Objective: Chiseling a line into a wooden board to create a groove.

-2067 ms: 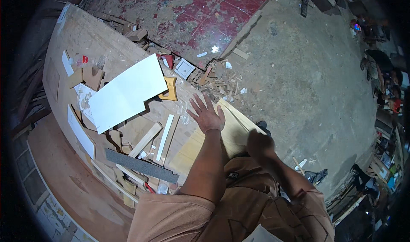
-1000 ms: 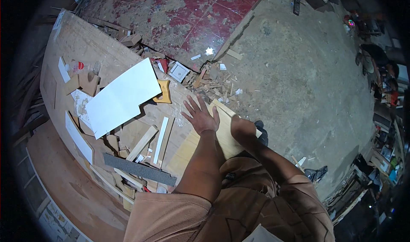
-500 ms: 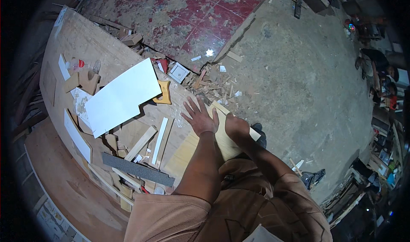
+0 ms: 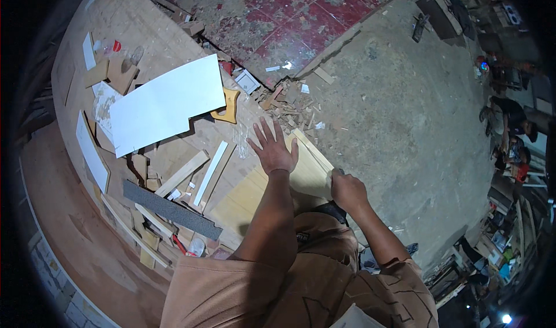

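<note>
My left hand lies flat with fingers spread at the top of a pale wooden board on the workbench. At the board's right side my right hand is closed in a fist; whatever it grips is hidden by the fingers. A thin line runs along the board's right margin, setting off a narrow strip that leads down to the fist. Beyond my left hand, a handsaw with a yellow handle lies partly under a large white panel with a notched edge.
Wood offcuts and a grey speckled strip lie on the bench at left. A clear bottle is farther back. Scraps litter the concrete floor beside the bench. People are at the far right.
My right hand has moved right and toward me along the board's edge, still closed. My left hand stays flat on the board. The view has shifted slightly.
</note>
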`<state>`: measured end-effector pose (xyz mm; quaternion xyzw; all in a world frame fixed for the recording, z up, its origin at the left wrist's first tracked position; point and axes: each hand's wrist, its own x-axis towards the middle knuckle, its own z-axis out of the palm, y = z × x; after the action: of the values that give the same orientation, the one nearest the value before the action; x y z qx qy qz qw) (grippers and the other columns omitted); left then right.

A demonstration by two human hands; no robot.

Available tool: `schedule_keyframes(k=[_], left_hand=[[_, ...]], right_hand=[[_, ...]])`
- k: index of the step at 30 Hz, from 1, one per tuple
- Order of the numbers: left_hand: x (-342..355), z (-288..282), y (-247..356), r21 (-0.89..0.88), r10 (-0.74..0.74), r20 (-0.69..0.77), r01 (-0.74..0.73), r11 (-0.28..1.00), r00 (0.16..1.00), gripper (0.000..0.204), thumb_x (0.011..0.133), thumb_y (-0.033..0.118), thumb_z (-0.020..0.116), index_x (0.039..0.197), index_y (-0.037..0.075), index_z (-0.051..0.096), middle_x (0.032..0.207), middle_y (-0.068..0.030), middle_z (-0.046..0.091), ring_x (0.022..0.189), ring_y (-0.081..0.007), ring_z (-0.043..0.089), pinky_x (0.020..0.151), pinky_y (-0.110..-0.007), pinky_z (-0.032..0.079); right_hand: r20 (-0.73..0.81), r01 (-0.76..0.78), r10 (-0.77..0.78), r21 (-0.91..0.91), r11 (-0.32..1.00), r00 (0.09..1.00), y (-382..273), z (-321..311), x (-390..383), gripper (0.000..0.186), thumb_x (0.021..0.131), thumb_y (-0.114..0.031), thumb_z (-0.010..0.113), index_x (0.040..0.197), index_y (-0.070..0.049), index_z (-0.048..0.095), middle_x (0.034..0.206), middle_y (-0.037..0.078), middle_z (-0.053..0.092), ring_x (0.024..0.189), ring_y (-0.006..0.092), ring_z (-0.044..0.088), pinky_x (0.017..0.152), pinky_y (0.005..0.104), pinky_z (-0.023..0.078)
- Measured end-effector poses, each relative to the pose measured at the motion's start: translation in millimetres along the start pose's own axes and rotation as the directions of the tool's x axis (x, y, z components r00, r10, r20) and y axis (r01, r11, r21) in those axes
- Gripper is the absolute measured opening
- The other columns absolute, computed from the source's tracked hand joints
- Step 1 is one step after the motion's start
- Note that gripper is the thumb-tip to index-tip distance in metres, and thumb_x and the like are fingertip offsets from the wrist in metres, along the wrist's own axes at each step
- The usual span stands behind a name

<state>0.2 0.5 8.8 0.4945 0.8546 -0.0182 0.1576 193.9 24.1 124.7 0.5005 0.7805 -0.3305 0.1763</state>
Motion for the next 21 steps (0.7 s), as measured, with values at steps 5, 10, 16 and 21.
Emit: schedule_keyframes(k=[5, 10, 16, 21], left_hand=[[-3.1, 0.6, -4.0, 0.008, -0.014, 0.025, 0.014, 1.0, 1.0, 0.082, 0.092, 0.053, 0.046, 0.157, 0.011, 0.017, 0.163, -0.0204, 0.003, 0.15, -0.0422, 0.001, 0.115, -0.067, -0.002], [3.5, -6.3, 6.5, -0.018, 0.005, 0.013, -0.005, 1.0, 1.0, 0.082, 0.092, 0.053, 0.046, 0.157, 0.011, 0.017, 0.163, -0.0209, 0.003, 0.15, -0.0424, 0.001, 0.115, -0.067, -0.002], [0.5, -4.1, -1.8, -0.004, -0.021, 0.046, 0.021, 1.0, 0.999, 0.082, 0.092, 0.053, 0.047, 0.157, 0.012, 0.017, 0.163, -0.0209, 0.002, 0.15, -0.0426, 0.001, 0.115, -0.067, -0.001], [-0.5, -2.0, -2.3, 0.017, -0.03, 0.072, 0.029, 0.999, 0.997, 0.083, 0.092, 0.057, 0.045, 0.158, 0.015, 0.015, 0.164, -0.018, 0.003, 0.15, -0.0412, 0.0, 0.115, -0.067, -0.001]], right_hand=[[-0.006, 0.028, -0.028, 0.017, 0.999, 1.0, -23.8, 9.8, 22.4, 0.019, 0.084, -0.008, 0.05, 0.096, 0.004, 0.06, 0.085, 0.025, 0.07, 0.08, 0.0412, 0.07, 0.069, 0.0492, 0.056], [0.08, -0.125, 0.122, 0.039, 0.991, 0.989, -41.4, 21.5, 94.6, 0.025, 0.083, -0.017, 0.052, 0.09, 0.002, 0.067, 0.092, 0.025, 0.07, 0.088, 0.0411, 0.069, 0.075, 0.0485, 0.055], [0.103, -0.087, 0.084, 0.027, 0.996, 0.991, -35.0, 18.7, 59.2, 0.025, 0.088, -0.014, 0.048, 0.096, 0.003, 0.065, 0.09, 0.027, 0.07, 0.084, 0.0415, 0.07, 0.075, 0.0503, 0.055], [0.234, -0.202, 0.215, -0.076, 0.976, 0.948, -43.6, -32.3, -6.3, 0.023, 0.087, -0.012, 0.051, 0.097, 0.004, 0.064, 0.088, 0.028, 0.069, 0.085, 0.0416, 0.071, 0.074, 0.0489, 0.056]])
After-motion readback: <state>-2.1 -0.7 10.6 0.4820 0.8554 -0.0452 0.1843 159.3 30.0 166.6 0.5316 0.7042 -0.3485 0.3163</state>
